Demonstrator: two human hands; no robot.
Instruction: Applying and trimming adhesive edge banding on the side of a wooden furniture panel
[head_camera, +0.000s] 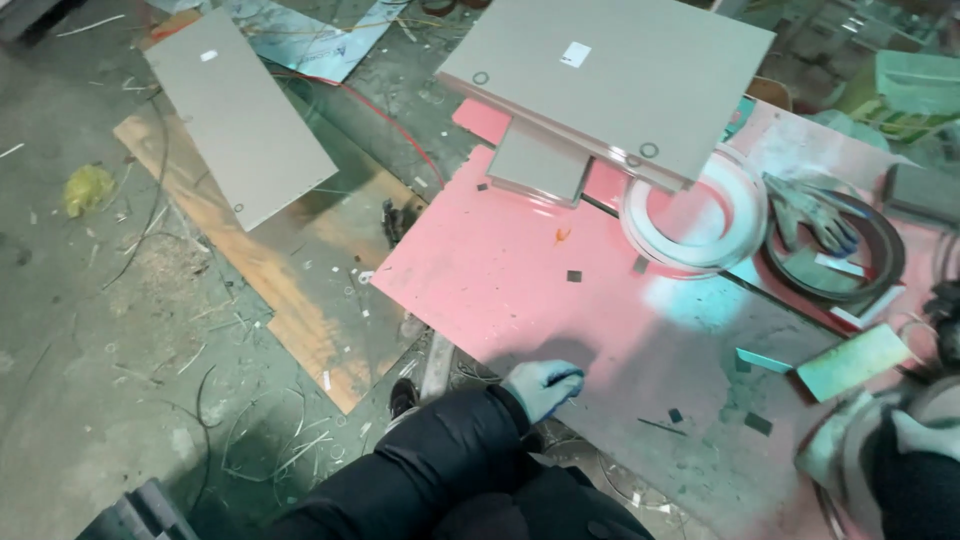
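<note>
My left hand, in a blue glove, rests with curled fingers on the near edge of a pink board, and nothing shows in it. My right hand, in a pale glove, is blurred at the lower right corner, so its grip is unclear. It is close to a pale green rectangular piece lying on the board. My dark sleeves and knees fill the bottom of the view.
Large grey panels are stacked at the board's far end over a smaller grey panel. A white coil of strip and a dark coil with a glove lie at right. Another grey panel and plywood lie on the littered floor.
</note>
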